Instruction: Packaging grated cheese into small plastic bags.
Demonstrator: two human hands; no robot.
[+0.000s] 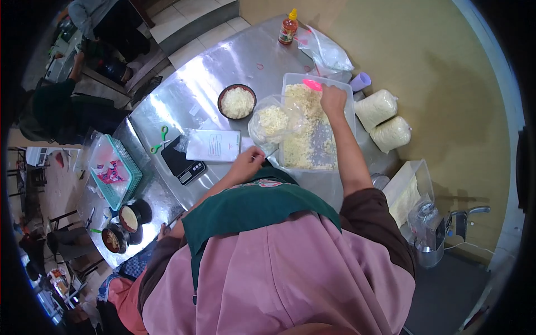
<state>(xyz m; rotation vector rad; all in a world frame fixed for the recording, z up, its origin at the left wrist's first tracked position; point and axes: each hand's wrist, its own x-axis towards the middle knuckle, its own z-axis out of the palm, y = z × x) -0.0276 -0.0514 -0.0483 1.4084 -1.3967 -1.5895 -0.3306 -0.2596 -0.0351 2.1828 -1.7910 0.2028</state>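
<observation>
My right hand [333,100] grips a pink plastic scoop [312,85] over the far end of a clear plastic tub [351,125]. Crumbly, pale yellow grated food [307,142] covers much of the tub's bottom. An opened clear plastic bag [256,127] holding more of it leans at the tub's left side. Close to the table's near edge is my left hand [250,161], its fingers curled beside a stack of printed plastic bags [213,145]; whether it pinches something is not visible. Left of the bag stands a dark bowl [219,104] heaped with white crumbs.
On the steel table [188,88] lie a black digital scale [182,161], green-handled scissors [160,142] and a sauce bottle [288,29]. Two filled bags [377,109] and a purple cup [361,81] line the wall. A teal basket [136,169] stands left. Other people are nearby.
</observation>
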